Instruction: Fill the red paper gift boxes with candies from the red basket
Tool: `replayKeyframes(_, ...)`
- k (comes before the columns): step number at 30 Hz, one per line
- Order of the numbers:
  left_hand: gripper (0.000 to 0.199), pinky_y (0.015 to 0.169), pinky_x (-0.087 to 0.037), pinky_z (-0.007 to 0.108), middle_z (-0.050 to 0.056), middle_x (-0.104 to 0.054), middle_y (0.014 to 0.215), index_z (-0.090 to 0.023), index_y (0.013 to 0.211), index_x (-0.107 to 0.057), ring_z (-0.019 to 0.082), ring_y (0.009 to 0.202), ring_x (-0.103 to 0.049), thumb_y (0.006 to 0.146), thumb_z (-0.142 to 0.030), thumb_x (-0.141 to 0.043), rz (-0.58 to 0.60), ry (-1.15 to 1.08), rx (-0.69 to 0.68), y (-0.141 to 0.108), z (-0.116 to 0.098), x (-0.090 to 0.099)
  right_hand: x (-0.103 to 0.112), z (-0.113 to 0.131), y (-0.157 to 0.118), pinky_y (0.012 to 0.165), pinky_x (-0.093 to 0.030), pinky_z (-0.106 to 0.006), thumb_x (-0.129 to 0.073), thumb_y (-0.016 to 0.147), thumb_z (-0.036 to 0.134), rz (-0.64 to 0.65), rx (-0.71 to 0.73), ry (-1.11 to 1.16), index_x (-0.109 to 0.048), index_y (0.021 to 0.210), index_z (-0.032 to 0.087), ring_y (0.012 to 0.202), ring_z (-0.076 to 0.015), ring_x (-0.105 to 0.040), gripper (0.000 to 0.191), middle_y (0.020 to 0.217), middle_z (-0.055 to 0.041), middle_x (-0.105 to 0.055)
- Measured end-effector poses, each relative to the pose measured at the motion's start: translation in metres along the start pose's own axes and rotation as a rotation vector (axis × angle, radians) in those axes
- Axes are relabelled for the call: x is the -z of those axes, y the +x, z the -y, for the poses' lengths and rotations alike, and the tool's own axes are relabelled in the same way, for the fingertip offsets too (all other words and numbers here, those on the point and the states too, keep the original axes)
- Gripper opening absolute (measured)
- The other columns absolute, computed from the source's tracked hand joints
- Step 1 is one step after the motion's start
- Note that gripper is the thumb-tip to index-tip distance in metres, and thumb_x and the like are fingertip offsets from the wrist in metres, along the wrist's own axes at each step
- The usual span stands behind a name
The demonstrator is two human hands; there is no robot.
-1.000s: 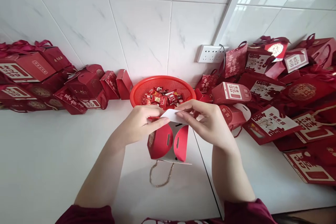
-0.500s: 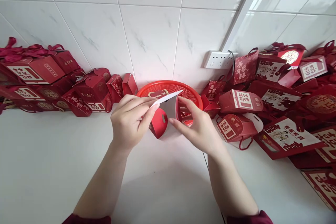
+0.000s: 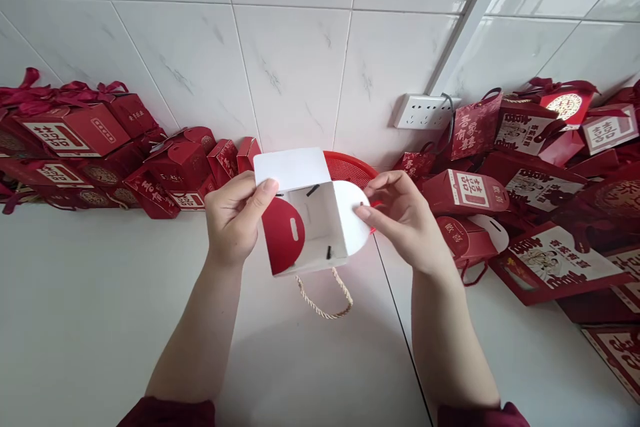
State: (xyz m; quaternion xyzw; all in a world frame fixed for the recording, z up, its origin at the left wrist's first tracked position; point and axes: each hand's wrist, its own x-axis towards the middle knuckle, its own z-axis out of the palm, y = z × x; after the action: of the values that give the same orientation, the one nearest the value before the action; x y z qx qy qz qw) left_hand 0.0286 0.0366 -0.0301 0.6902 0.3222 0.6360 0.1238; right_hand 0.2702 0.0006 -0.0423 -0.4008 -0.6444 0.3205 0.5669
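A gift box hangs over the table with its top open towards me, white inside with small black bits at the corners. One rounded flap is red with a slot, and a white flap stands up at the back. My left hand pinches the box's left back corner, thumb on top. With thumb and forefinger, my right hand grips the rounded white flap on the right. A twisted rope handle dangles from the front side.
Behind the box, a red plastic basket stands against the tiled wall. Stacked red gift boxes line the left; many more boxes are piled on the right. A power socket is fixed to the wall.
The gift box has tipped so its open inside faces me, and the rope handle now hangs in front. My right hand has moved right onto the white flap.
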Motion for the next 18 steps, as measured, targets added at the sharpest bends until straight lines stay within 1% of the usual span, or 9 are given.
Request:
replayKeyframes(1,0.045,0.051,-0.030,0.029,-0.001,-0.035,0.056,-0.017,0.053,-0.040,0.011,0.056,-0.038,0.089,-0.034,-0.062,-0.004,0.037,-0.039,0.000,-0.002,0.000,-0.002,0.000,0.000,0.069,-0.047,-0.027,-0.073,0.082,0.036,-0.046,0.044,-0.117,-0.053,0.090,0.024,0.081,-0.0156,-0.055,0.025,0.091,-0.0012,-0.058)
replayKeyframes(2,0.043,0.052,-0.032,0.028,-0.001,-0.039,0.056,-0.018,0.054,-0.042,0.012,0.058,-0.042,0.089,-0.030,-0.063,0.000,0.080,-0.085,0.000,-0.005,0.000,-0.004,0.001,-0.001,0.067,-0.045,-0.027,-0.072,0.083,0.036,-0.057,0.078,-0.230,-0.051,0.083,0.023,0.076,-0.0146,-0.053,0.025,0.086,-0.0004,-0.057)
replayKeyframes(4,0.035,0.053,-0.037,0.028,0.000,-0.048,0.058,-0.018,0.056,-0.048,0.012,0.060,-0.048,0.088,-0.024,-0.062,0.011,0.160,-0.182,0.000,-0.010,0.000,-0.007,0.003,-0.003,0.060,-0.039,-0.025,-0.066,0.088,0.039,0.026,0.102,-0.414,-0.046,0.073,0.022,0.065,-0.0126,-0.046,0.031,0.074,0.0011,-0.054)
replayKeyframes(6,0.030,0.054,-0.041,0.027,0.001,-0.056,0.061,-0.018,0.059,-0.051,0.013,0.061,-0.052,0.086,-0.020,-0.063,0.011,0.223,-0.280,-0.002,-0.015,-0.001,-0.011,0.006,-0.006,0.055,-0.033,-0.025,-0.061,0.091,0.048,0.124,0.106,-0.552,-0.042,0.070,0.021,0.058,-0.0117,-0.041,0.038,0.066,0.0021,-0.050)
replayKeyframes(9,0.024,0.056,-0.045,0.029,0.001,-0.062,0.064,-0.018,0.061,-0.053,0.014,0.062,-0.056,0.083,-0.017,-0.064,-0.004,0.277,-0.412,-0.004,-0.020,-0.003,-0.017,0.009,-0.010,0.054,-0.026,-0.026,-0.057,0.089,0.059,0.153,0.118,-0.752,-0.038,0.070,0.021,0.054,-0.0114,-0.037,0.047,0.062,0.0022,-0.048)
replayKeyframes(11,0.019,0.058,-0.047,0.030,0.000,-0.064,0.066,-0.019,0.064,-0.057,0.015,0.064,-0.058,0.081,-0.016,-0.064,-0.018,0.290,-0.468,-0.005,-0.022,-0.004,-0.021,0.010,-0.011,0.054,-0.024,-0.027,-0.050,0.094,0.058,0.185,0.094,-0.786,-0.035,0.069,0.021,0.052,-0.0113,-0.035,0.047,0.061,0.0021,-0.047)
replayKeyframes(13,0.017,0.057,-0.047,0.031,0.000,-0.064,0.066,-0.020,0.065,-0.059,0.015,0.063,-0.059,0.081,-0.016,-0.064,-0.026,0.302,-0.493,-0.005,-0.022,-0.005,-0.024,0.011,-0.011,0.053,-0.022,-0.027,-0.042,0.098,0.052,0.241,0.057,-0.758,-0.032,0.067,0.021,0.051,-0.0113,-0.032,0.045,0.059,0.0025,-0.045)
replayKeyframes(15,0.017,0.056,-0.047,0.032,0.001,-0.064,0.066,-0.020,0.065,-0.060,0.016,0.063,-0.059,0.081,-0.018,-0.065,-0.024,0.316,-0.496,-0.006,-0.022,-0.006,-0.024,0.012,-0.011,0.052,-0.020,-0.027,-0.040,0.100,0.047,0.282,0.033,-0.738,-0.030,0.065,0.021,0.050,-0.0115,-0.030,0.045,0.056,0.0030,-0.043)
replayKeyframes(18,0.017,0.056,-0.046,0.031,0.001,-0.064,0.066,-0.019,0.065,-0.059,0.016,0.064,-0.059,0.081,-0.016,-0.065,0.004,0.284,-0.473,-0.006,-0.022,-0.008,-0.024,0.013,-0.011,0.052,-0.018,-0.028,-0.039,0.100,0.042,0.299,0.026,-0.744,-0.029,0.064,0.020,0.050,-0.0115,-0.026,0.044,0.055,0.0034,-0.040)
